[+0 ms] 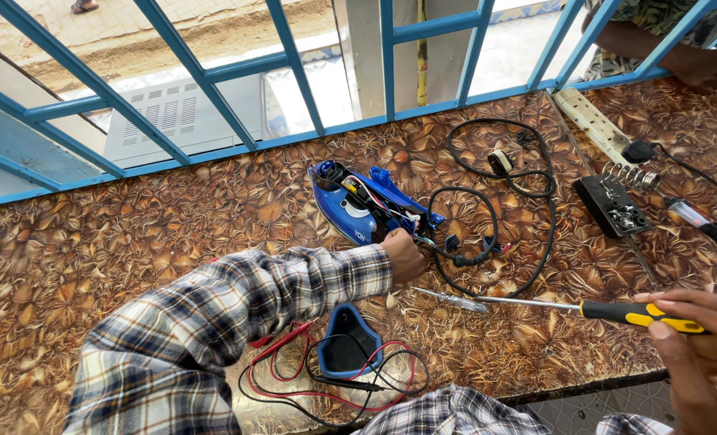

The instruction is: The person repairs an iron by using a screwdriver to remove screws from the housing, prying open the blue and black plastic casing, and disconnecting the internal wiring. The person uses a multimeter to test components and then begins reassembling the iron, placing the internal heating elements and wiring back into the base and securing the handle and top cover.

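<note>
A blue clothes iron (358, 205) with its cover off lies on its side mid-table, wires showing. My left hand (404, 256), in a plaid sleeve, is closed against the iron's near end where the black power cord (495, 201) enters. My right hand (704, 354) at the right edge holds a yellow-and-black screwdriver (616, 311) by the handle, its long shaft pointing left over the table. A small tester screwdriver (451, 300) lies just beyond the tip.
A blue iron cover piece (349, 342) lies near the front edge among red and black probe leads (294, 379). A soldering iron stand (616, 205), a soldering iron (700, 221) and a white power strip (592, 121) are at right. Blue window bars (294, 64) run behind; another person's arm (680, 56) rests top right.
</note>
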